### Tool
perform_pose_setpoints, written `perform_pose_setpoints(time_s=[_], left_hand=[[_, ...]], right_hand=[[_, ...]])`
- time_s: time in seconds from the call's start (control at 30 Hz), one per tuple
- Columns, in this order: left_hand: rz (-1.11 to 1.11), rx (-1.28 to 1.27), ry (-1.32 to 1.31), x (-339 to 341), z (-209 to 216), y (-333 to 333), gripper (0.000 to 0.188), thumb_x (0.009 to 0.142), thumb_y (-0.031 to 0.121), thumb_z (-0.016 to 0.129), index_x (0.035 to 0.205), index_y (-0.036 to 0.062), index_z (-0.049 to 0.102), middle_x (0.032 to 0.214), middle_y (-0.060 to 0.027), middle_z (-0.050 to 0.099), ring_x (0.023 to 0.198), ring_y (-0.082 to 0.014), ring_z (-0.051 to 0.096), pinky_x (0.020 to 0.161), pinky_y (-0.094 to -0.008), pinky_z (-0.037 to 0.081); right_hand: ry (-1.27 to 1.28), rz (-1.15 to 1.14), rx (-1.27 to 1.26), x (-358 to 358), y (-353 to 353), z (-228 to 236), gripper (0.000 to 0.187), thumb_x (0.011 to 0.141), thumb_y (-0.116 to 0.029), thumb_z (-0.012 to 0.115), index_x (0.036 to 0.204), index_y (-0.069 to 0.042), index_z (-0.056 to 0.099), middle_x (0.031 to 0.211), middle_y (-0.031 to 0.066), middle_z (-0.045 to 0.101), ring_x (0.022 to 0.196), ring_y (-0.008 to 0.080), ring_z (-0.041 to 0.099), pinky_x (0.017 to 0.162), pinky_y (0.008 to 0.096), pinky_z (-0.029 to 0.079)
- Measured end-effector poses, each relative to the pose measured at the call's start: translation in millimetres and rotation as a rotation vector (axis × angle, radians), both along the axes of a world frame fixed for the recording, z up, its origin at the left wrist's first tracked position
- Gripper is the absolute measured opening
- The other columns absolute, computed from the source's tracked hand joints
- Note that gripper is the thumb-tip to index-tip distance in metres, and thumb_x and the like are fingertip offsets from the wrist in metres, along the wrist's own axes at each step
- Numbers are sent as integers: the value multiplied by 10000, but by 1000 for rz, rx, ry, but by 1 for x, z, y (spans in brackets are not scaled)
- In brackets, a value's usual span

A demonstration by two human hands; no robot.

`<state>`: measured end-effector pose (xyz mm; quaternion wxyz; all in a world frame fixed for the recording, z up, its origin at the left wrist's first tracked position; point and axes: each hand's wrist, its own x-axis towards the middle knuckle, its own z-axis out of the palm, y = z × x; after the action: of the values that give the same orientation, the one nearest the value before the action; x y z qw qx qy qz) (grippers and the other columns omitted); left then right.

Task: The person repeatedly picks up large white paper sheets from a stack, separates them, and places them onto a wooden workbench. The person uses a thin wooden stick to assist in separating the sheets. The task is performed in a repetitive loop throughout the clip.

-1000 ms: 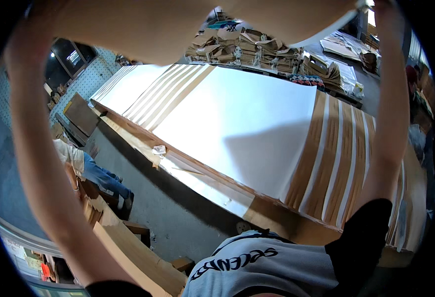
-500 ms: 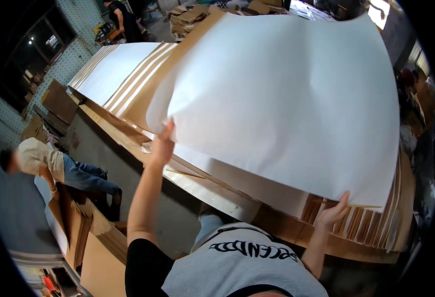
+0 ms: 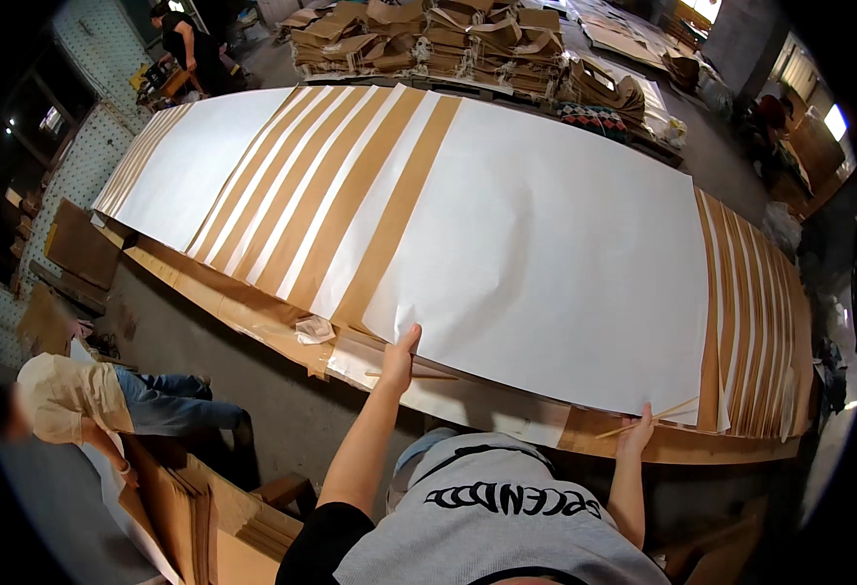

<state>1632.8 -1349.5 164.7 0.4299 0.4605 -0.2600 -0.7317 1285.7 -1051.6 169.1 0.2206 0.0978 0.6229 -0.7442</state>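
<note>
A large white sheet (image 3: 555, 253) lies nearly flat, with slight ripples, over a long spread of overlapping sheets. My left hand (image 3: 402, 361) pinches its near left corner, thumb on top. At the near right corner, my right hand (image 3: 635, 435) is closed on the edge, with a thin wooden stick (image 3: 677, 408) held across its fingers. Left of the white sheet, brown and white strips (image 3: 350, 229) show where the sheets overlap; narrower strips (image 3: 740, 312) fan out at the right. Under the near edge by my left hand lies another thin stick (image 3: 428, 375).
Stacks of folded brown paper (image 3: 428, 44) stand behind the table. At the lower left, a person (image 3: 68, 390) bends over brown boards (image 3: 180, 497). Another person (image 3: 185, 44) stands far left. Crumpled white paper (image 3: 313, 330) sits on the table's near ledge.
The white sheet, raised and billowing before, has come down onto the layered sheets. My left hand has moved right and down with its corner; more strips show on both sides.
</note>
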Motion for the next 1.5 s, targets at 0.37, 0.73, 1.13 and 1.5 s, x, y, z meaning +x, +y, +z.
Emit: perform_pose_setpoints(time_s=[0.37,0.73,1.13,1.5], left_hand=[[-135,270,4,23,18,-28,407,834,287,526,1151,37,474,1175,-13,504,1056,-135,477,711,-303,432],[-124,147,-42,58,-10,-36,359,786,273,576,1006,16,455,697,-70,561,576,-154,563,565,-360,507],[180,-17,-347,107,-1,-50,190,881,217,440,831,34,446,641,-53,523,453,-103,491,362,-236,425],[297,-118,-465,100,7,-51,173,850,197,503,843,37,439,651,-45,517,448,-91,481,356,-213,399]], right_hand=[[124,83,43,20,-14,0,377,813,-292,558,1067,-27,471,1048,29,488,949,127,438,818,269,331],[147,122,38,9,-3,-15,420,825,-263,554,1145,-28,416,1140,46,444,1047,156,405,934,298,262],[218,128,50,29,-25,8,287,858,-252,504,1023,-18,488,1018,43,503,944,131,451,846,268,337],[220,176,55,13,-12,-5,285,859,-230,504,1036,-9,477,1031,52,508,958,140,459,840,273,349]])
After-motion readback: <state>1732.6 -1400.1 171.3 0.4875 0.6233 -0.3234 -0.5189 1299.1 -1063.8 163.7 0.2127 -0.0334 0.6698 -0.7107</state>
